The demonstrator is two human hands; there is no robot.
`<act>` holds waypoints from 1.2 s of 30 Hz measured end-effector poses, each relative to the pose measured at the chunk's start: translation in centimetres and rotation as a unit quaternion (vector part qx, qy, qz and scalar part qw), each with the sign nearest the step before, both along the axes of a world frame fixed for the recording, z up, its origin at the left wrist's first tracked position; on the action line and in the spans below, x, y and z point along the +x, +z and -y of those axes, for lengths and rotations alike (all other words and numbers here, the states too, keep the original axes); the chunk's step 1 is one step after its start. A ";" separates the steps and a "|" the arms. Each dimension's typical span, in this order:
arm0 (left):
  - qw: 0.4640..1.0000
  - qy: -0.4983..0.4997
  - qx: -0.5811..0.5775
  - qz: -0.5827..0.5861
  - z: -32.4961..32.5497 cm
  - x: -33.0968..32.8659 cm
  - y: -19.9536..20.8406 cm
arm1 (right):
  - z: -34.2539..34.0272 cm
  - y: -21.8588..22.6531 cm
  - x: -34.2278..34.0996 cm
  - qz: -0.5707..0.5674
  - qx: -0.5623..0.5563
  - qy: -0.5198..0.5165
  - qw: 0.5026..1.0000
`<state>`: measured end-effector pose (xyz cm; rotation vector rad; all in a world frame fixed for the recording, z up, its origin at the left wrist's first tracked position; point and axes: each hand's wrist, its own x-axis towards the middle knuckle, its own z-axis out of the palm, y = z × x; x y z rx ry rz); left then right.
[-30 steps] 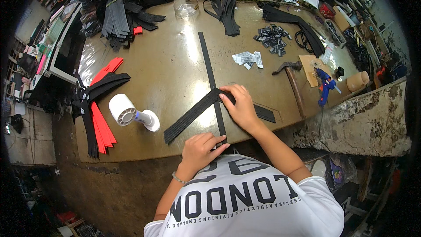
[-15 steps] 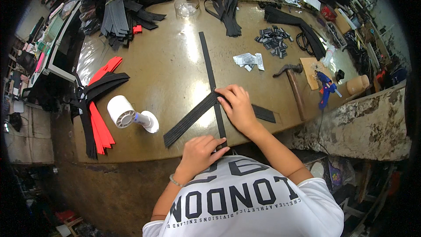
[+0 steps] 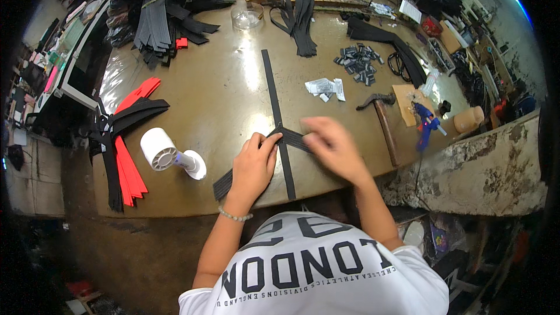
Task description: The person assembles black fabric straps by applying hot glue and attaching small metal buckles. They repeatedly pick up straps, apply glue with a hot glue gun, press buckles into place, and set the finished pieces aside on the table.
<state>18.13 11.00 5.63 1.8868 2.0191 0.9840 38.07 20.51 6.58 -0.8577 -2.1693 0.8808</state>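
Note:
A long narrow black strap (image 3: 270, 84) runs up the table in front of me, and a wider ribbed black strap (image 3: 223, 184) crosses it, bent at the crossing. With fingers together, my left hand (image 3: 252, 162) presses the wide strap down at that bend, covering part of its left arm. My right hand (image 3: 337, 149) is smeared by motion over the right arm of the wide strap; whether it touches the strap cannot be made out, and its fingers are blurred.
To the left are a white spool (image 3: 158, 149) and red strips (image 3: 129, 166) with black ones. At right lie a hammer (image 3: 385, 125), a blue glue gun (image 3: 427, 125), small dark clips (image 3: 359, 61) and white labels (image 3: 325, 87). Black strap bundles (image 3: 154, 26) and a clear round container (image 3: 247, 16) stand farther back.
My left hand has moved up from the narrow strap's near end to the bend. My right hand has left the bend and shifted right. The view has shifted slightly.

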 end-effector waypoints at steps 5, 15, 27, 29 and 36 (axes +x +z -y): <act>1.000 0.010 -0.004 -0.011 0.1 0.2 0.4 | -3.9 -2.5 17.1 -0.129 0.076 -0.621 0.769; 0.998 0.037 -0.018 0.042 -0.1 -0.2 0.1 | -7.2 2.8 13.5 0.042 0.030 -0.350 0.935; 0.999 0.034 0.000 0.041 -0.1 -0.3 -0.2 | -3.7 4.6 -0.6 0.129 -0.083 -0.009 0.988; 0.998 0.036 -0.009 0.045 -0.2 -0.3 -0.3 | -3.9 4.4 -0.8 0.138 -0.081 -0.020 0.987; 0.999 0.035 -0.005 0.039 -0.1 -0.3 -0.5 | -3.4 3.6 -0.3 0.141 -0.043 -0.002 0.989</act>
